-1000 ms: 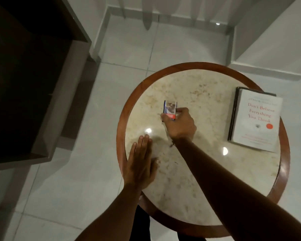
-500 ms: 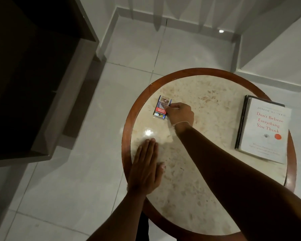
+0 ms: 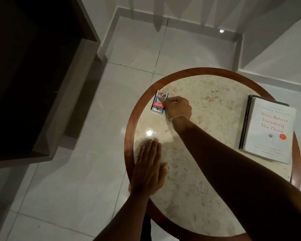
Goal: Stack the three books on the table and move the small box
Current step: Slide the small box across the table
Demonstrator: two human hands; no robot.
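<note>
A small blue and red box (image 3: pixel 158 103) lies flat near the far left rim of the round marble table (image 3: pixel 215 94). My right hand (image 3: pixel 178 108) reaches across the table, its fingertips pinching the box's right edge. Flat on the marble near the left rim rests my left hand (image 3: pixel 149 168), fingers together, holding nothing. A stack of books (image 3: pixel 268 129) lies at the right edge; the top one has a white cover with red title lettering, and darker covers show beneath it.
The table has a brown wooden rim (image 3: pixel 129 129). A dark cabinet (image 3: pixel 33 75) stands to the left on the white tiled floor (image 3: pixel 87 171). White wall panels (image 3: pixel 276 40) rise behind the table.
My right hand carried the box from the table's middle toward the far left rim and laid it flat. The left hand has stayed in place.
</note>
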